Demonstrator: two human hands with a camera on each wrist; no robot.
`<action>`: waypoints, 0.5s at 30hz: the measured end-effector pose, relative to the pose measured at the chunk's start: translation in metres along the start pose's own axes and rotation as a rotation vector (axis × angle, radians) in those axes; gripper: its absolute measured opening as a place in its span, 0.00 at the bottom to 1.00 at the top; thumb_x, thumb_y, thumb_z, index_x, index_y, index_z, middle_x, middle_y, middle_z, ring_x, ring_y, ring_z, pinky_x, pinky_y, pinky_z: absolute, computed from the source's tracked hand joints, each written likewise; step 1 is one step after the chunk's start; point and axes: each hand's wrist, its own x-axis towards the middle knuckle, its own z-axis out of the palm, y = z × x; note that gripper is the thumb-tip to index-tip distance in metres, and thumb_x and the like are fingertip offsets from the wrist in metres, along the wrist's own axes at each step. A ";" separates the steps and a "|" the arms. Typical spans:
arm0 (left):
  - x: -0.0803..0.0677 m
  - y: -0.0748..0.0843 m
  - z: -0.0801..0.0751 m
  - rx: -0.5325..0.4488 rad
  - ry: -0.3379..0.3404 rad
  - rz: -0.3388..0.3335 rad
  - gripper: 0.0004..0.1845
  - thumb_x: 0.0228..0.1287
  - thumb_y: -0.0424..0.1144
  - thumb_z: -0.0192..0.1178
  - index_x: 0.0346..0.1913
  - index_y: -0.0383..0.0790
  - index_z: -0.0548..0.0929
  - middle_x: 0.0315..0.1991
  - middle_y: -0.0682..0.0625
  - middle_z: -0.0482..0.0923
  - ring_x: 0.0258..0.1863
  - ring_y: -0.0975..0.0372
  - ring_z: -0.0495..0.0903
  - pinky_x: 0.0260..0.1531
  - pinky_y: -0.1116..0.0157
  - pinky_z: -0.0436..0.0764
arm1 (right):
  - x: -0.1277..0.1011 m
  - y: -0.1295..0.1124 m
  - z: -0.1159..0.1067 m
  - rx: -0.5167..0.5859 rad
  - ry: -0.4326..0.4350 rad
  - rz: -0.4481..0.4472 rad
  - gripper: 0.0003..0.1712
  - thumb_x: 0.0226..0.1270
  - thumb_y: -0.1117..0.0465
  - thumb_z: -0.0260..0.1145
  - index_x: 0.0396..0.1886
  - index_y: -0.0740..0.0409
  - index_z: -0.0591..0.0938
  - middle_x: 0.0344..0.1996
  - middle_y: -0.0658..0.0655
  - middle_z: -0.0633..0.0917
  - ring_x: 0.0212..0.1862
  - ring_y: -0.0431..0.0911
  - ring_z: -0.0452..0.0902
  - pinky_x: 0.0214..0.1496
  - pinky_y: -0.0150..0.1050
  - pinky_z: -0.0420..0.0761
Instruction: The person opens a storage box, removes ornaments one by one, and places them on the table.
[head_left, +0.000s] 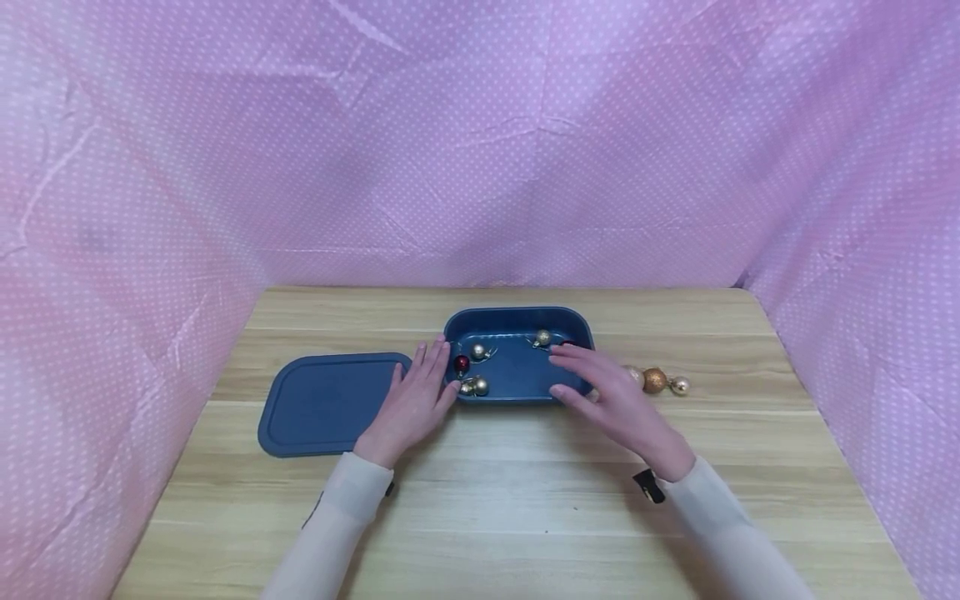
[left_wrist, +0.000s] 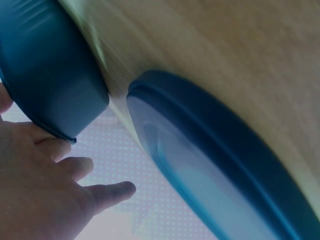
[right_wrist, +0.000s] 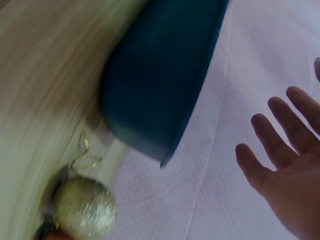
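Note:
A dark blue rectangular box [head_left: 517, 398] stands lidless on the table, with several small bauble ornaments inside. Gold baubles [head_left: 478, 352] and a dark red bauble [head_left: 461, 363] lie at its left end; another gold bauble [head_left: 542, 337] sits toward the back right. My left hand [head_left: 416, 400] rests with extended fingers against the box's left rim, as the left wrist view also shows. Over the right end of the box hovers my right hand [head_left: 611, 396], its fingers spread and holding nothing. Part of a red bauble there is hidden behind its fingers.
A matching blue lid [head_left: 322, 404] lies flat left of the box, partly behind the left hand. Right of the box are several gold and copper baubles [head_left: 655, 381]; a glittery gold one [right_wrist: 85, 207] shows up close. Pink dotted cloth [head_left: 480, 167] surrounds the wooden table [head_left: 525, 517].

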 end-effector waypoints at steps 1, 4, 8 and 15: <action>0.000 0.000 0.000 0.001 0.003 0.002 0.37 0.84 0.57 0.40 0.84 0.41 0.48 0.85 0.49 0.39 0.83 0.48 0.41 0.73 0.32 0.48 | 0.003 -0.001 0.002 0.000 -0.021 -0.010 0.26 0.70 0.55 0.73 0.65 0.59 0.83 0.68 0.57 0.80 0.72 0.56 0.72 0.70 0.58 0.71; 0.000 -0.001 0.002 0.006 0.007 0.004 0.37 0.84 0.57 0.40 0.84 0.41 0.47 0.85 0.49 0.39 0.83 0.48 0.41 0.73 0.32 0.49 | 0.011 -0.004 0.008 0.002 -0.079 -0.030 0.28 0.72 0.52 0.71 0.67 0.59 0.81 0.70 0.57 0.78 0.74 0.57 0.68 0.73 0.60 0.66; 0.000 0.000 0.001 0.006 0.008 0.002 0.37 0.84 0.57 0.40 0.84 0.41 0.47 0.85 0.49 0.40 0.83 0.48 0.42 0.73 0.32 0.49 | 0.023 -0.007 0.016 0.000 -0.154 -0.032 0.31 0.74 0.47 0.68 0.69 0.59 0.80 0.72 0.58 0.76 0.75 0.60 0.66 0.76 0.61 0.61; -0.001 0.001 0.002 0.003 0.008 -0.006 0.37 0.84 0.57 0.41 0.84 0.40 0.48 0.85 0.48 0.41 0.83 0.48 0.42 0.73 0.32 0.49 | 0.042 -0.008 0.031 -0.025 -0.239 -0.065 0.35 0.76 0.40 0.62 0.70 0.59 0.79 0.73 0.55 0.74 0.75 0.59 0.65 0.76 0.61 0.62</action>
